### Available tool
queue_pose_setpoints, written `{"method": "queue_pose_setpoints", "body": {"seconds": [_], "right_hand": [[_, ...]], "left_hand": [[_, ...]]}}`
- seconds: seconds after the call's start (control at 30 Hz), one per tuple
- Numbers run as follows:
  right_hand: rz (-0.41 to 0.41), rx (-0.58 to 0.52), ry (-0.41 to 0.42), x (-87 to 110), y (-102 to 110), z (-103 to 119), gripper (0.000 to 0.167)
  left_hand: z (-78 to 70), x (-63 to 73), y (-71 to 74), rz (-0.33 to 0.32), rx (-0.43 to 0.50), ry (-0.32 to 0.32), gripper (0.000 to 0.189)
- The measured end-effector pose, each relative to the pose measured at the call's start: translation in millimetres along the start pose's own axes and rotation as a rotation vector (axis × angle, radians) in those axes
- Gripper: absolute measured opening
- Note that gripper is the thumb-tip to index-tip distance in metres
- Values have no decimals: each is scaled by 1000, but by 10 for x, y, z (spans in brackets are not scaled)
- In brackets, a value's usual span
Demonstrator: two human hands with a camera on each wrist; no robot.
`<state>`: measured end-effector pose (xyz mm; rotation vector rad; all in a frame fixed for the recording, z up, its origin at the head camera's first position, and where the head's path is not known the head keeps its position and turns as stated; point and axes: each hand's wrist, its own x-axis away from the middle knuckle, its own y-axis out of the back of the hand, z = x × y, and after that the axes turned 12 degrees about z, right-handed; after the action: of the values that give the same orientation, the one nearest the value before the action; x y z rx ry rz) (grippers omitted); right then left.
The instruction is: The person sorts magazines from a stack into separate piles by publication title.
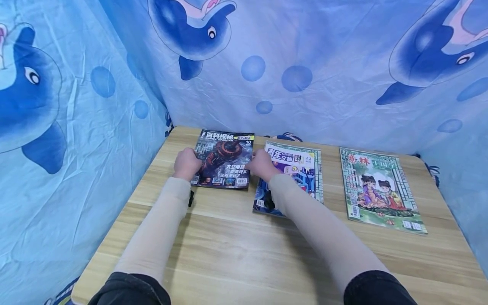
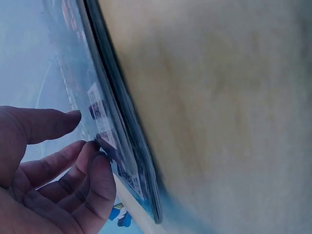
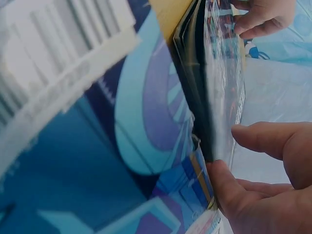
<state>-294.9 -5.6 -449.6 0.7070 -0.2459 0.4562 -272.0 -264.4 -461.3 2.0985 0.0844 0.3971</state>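
A dark magazine with white Chinese lettering and a red machine on its cover (image 1: 225,159) lies at the back left of the table. In the left wrist view its edge shows more than one layer (image 2: 117,92). My left hand (image 1: 187,164) touches its left side, thumb apart from the bent fingers. Along the right side, my right hand (image 1: 263,164) touches the edge with its fingertips, its thumb spread from them. Below my right wrist is a blue and white magazine (image 1: 282,159), partly hidden by the arm and overlapping a green-bordered one (image 1: 318,169).
Farther right lies a green magazine with two cartoon children (image 1: 381,190). Everything rests on a light wooden table (image 1: 213,254). Blue fabric with dolphins (image 1: 274,101) hangs behind and beside the table.
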Motion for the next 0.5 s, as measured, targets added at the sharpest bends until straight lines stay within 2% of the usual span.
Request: {"method": "queue_pose_setpoints", "body": {"seconds": [0.1,0.17,0.37,0.5], "right_hand": [[2,-14,-7,24,30,-11,67],[5,-29,6,46,42,-19,68],[8,-129,111,167,97,-77,68],[-11,-207,148,282,171,-118,67]], "left_hand": [[-10,14,4,4,-3,6,16],[-17,24,3,-3,10,-11,14],[-86,77,-38,-60,103,-147,28],[-240,189,-82,-82,237,-208,36]]}}
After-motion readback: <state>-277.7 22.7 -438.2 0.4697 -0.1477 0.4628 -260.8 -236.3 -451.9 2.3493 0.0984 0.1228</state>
